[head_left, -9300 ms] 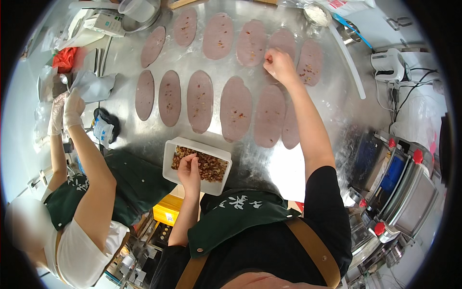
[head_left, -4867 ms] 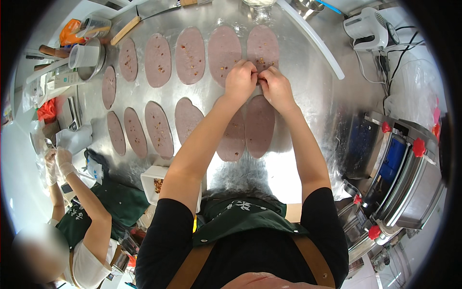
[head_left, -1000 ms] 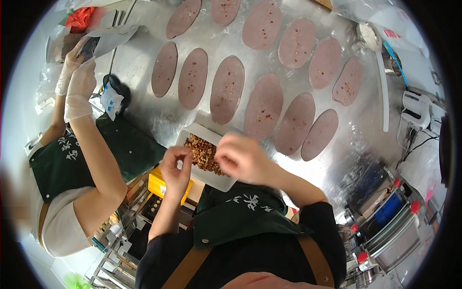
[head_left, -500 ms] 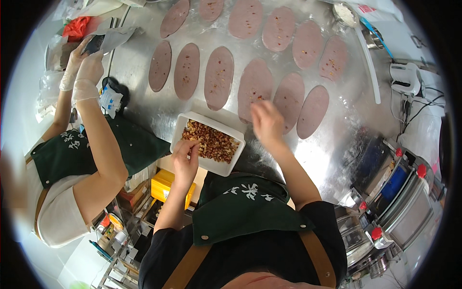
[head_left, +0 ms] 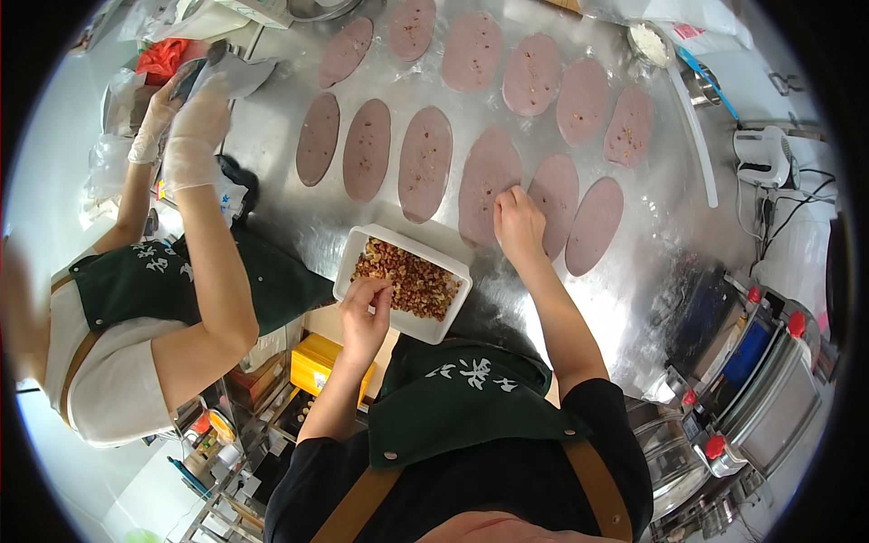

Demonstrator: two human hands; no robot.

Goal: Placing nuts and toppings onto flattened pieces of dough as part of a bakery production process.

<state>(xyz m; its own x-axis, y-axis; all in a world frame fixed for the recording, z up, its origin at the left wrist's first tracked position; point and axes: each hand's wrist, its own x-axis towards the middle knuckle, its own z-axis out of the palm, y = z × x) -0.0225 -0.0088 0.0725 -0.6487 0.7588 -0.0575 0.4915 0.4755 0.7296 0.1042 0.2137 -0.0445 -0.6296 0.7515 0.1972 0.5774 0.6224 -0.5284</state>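
Flat purple-pink dough ovals lie in two rows on the steel table, many dotted with small nut pieces. My right hand (head_left: 520, 226) is over the right side of a large dough oval (head_left: 490, 167) in the nearer row, fingertips pinched together and pointing down. What they pinch, if anything, is hidden. A white rectangular tray (head_left: 457, 308) of chopped brown nuts (head_left: 407, 276) stands at the table's near edge. My left hand (head_left: 366, 317) is over the tray's near left corner, fingers curled into a pinch beside the nuts. Whatever it holds is too small to make out.
At left, a co-worker's gloved hands (head_left: 195, 131) handle a grey bag (head_left: 237, 76). A bowl of white powder (head_left: 649, 43) and a long white strip (head_left: 695, 136) lie at the far right. A white appliance (head_left: 762, 156) with cables stands beyond. A yellow box (head_left: 317, 364) sits below the table edge.
The whole view has shifted slightly. My right hand, blurred before, now shows sharply, a little further right over the same dough oval. My left hand stays pinched at the tray.
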